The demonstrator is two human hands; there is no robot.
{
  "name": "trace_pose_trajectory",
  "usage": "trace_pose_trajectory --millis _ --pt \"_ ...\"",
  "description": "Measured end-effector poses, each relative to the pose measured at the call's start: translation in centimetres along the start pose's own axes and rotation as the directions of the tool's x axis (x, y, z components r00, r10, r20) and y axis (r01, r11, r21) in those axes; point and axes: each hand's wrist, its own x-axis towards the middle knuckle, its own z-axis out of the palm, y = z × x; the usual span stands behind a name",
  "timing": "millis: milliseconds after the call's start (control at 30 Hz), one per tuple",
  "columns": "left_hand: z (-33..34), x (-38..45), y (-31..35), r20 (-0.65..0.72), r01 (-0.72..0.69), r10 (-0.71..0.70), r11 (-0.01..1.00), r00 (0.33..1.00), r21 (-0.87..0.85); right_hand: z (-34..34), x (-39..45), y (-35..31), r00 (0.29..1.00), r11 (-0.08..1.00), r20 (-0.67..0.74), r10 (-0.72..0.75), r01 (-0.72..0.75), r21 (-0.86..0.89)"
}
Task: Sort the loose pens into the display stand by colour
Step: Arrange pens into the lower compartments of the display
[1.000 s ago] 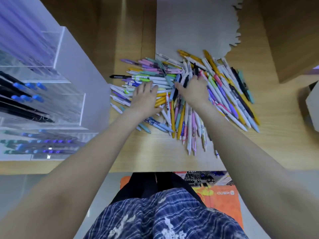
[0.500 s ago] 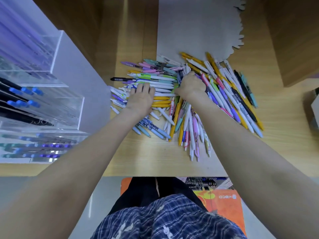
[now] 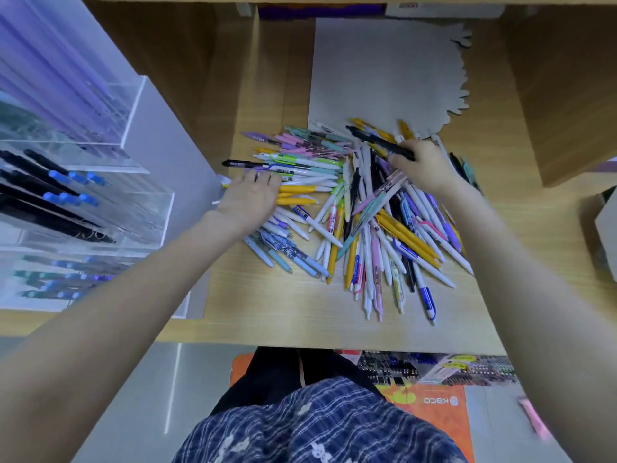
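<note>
A heap of loose pens (image 3: 367, 212) in white, yellow, pink, purple, blue and black lies on the wooden table (image 3: 267, 305). My right hand (image 3: 424, 165) holds a black pen (image 3: 377, 140) lifted above the far side of the heap, its tip pointing left. My left hand (image 3: 248, 198) lies flat, fingers straight, on the pens at the heap's left edge, beside several yellow pens (image 3: 300, 195). The clear acrylic display stand (image 3: 140, 208) stands at the left, with black and blue-tipped pens in its tiers.
A grey felt mat (image 3: 384, 71) lies behind the heap. A wooden box (image 3: 561, 95) stands at the right. Below the table edge an orange box of packed pens (image 3: 434, 389) sits on the floor by my legs.
My right hand has taken a black pen out of the heap and moved right and up with it. My left hand has slid left toward the heap's edge.
</note>
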Motion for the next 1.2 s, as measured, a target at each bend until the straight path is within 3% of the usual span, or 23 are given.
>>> trace_pose_trajectory --millis 200,300,367,400,467,533,567,667,733,933,1067,1200 --pt "-0.1 -1.2 0.1 0.005 0.052 -0.052 0.987 0.999 -0.149 2.1 -0.2 1.8 0.998 0.987 0.014 0.059 -0.056 -0.149" --pt "0.1 -1.5 0.2 0.003 0.064 -0.066 0.960 0.998 -0.273 2.4 -0.8 1.4 0.995 1.000 -0.103 -0.004 0.003 -0.016" --pt "-0.4 -1.9 0.3 0.012 0.114 -0.125 0.858 0.992 -0.500 1.8 -2.0 -0.1 0.986 0.991 -0.155 -0.058 0.075 0.107" --pt "-0.8 -2.2 0.4 0.024 0.131 -0.152 0.752 0.988 -0.646 1.5 -2.7 -1.0 0.985 0.984 -0.154 -0.083 0.106 0.145" --pt "-1.7 -3.5 0.6 0.079 0.149 -0.186 0.404 0.979 -0.903 1.6 -4.4 -2.9 0.989 0.965 -0.089 -0.122 0.139 0.222" --pt "-2.6 -5.5 1.0 0.128 0.138 -0.181 0.044 0.975 -0.990 2.4 -6.6 -4.7 0.992 0.901 0.049 -0.116 0.084 0.425" --pt "-2.9 -6.6 1.2 0.136 0.123 -0.180 -0.083 0.974 -0.989 2.9 -7.7 -5.4 0.987 0.848 0.117 -0.113 0.035 0.529" --pt "-3.4 -9.5 1.7 0.146 0.064 -0.193 -0.377 0.970 -0.924 4.3 -10.4 -7.7 0.969 0.744 0.211 -0.132 -0.044 0.667" --pt "-3.8 -10.9 1.5 0.144 0.015 -0.224 -0.497 0.964 -0.868 5.0 -11.6 -9.4 0.960 0.735 0.231 -0.155 -0.044 0.677" --pt "-6.0 -15.6 -1.5 0.052 -0.198 -0.366 -0.610 0.929 -0.767 7.1 -13.9 -16.1 0.927 0.743 0.169 -0.335 0.150 0.653" --pt "-6.8 -20.0 -5.5 0.070 -0.283 -0.451 -0.665 0.890 -0.691 9.2 -15.6 -22.3 0.895 0.831 0.077 -0.439 0.371 0.415" --pt "-6.2 -25.6 -10.6 0.058 -0.376 -0.550 -0.641 0.833 -0.670 12.1 -17.5 -29.7 0.841 0.811 -0.021 -0.540 0.527 0.256"
